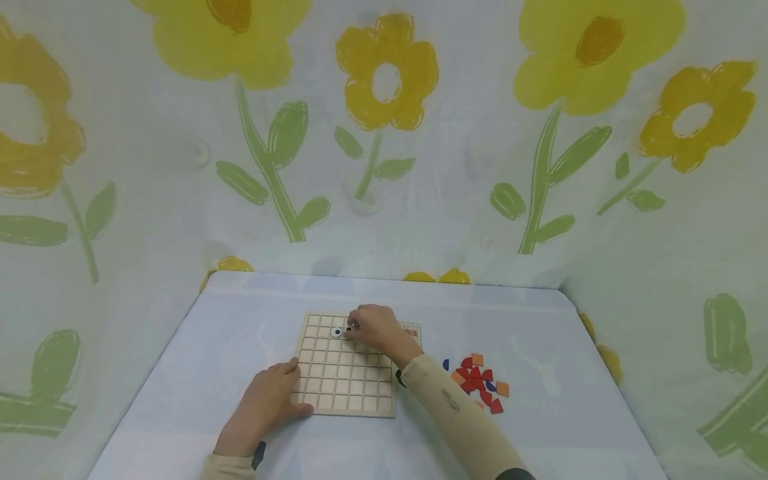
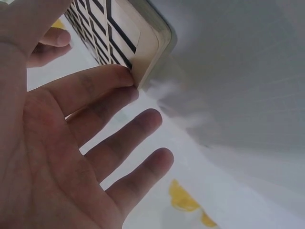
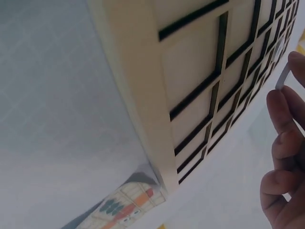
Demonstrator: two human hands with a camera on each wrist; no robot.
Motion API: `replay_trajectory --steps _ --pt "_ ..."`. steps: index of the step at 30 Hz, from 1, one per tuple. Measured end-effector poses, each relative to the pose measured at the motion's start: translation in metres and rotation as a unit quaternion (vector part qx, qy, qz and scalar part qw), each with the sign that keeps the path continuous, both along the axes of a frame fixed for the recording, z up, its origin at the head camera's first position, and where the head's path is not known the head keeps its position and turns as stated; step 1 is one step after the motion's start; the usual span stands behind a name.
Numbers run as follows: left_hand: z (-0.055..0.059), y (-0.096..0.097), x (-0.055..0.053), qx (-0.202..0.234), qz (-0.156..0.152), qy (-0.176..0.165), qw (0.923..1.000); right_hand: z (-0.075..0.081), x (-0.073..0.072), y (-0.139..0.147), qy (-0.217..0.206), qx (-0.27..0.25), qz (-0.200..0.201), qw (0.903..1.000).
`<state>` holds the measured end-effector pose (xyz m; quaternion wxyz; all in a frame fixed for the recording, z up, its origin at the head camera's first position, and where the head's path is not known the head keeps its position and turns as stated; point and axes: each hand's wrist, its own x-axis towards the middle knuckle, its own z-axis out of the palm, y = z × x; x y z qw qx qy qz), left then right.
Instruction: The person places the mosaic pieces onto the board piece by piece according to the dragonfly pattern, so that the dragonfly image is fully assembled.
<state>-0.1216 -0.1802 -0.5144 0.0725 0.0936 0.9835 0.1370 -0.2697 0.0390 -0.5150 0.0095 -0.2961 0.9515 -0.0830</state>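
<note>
Resting at the left edge of the board [image 1: 348, 385], the left hand [image 1: 270, 400] has its fingers spread and fairly straight, a fingertip against the frame by a corner in the left wrist view, the thumb reaching along the near edge. It pinches nothing.

Next rightward, the eye tile [image 1: 337, 332] lies on the board toward its far edge, a dark dot on a pale face.

Just right of it comes the right hand [image 1: 378, 328], crossing over the far part of the grid. Its fingers are narrow: thumb and forefinger pinch a thin white tile [image 3: 283, 76], seen edge-on and clear of the board in the right wrist view. A dark dot shows at the fingertips in the head view, perhaps that tile's face; its long axis, if any, cannot be told.

The relation that counts: the grid lies directly beneath the pinched tile, the eye tile is its close neighbour to the left, and the right hand is much the nearer to both.

Past the right wrist, a patterned card [image 3: 121, 207] lies by the board's right side, partly covered by the arm. Farther right, loose red, orange and blue pieces [image 1: 476, 375] are heaped on the bench [image 1: 540, 340], well apart from the fingers.
</note>
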Motion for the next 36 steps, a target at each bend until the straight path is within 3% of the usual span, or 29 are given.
replay_trajectory --steps 11,27,36 --pt "-0.0068 -0.0005 -0.0008 0.002 -0.003 -0.004 1.0000 -0.0085 -0.0001 -0.0063 -0.013 0.019 -0.026 0.9994" --pt "-0.0051 -0.0030 -0.0006 0.004 -0.009 0.016 0.9998 -0.0043 0.0015 -0.0053 -0.025 0.026 -0.003 0.9994" --pt "-0.0075 -0.0031 -0.0018 0.004 -0.010 0.015 0.9998 -0.0055 0.0033 -0.0026 -0.028 0.011 -0.013 0.9995"
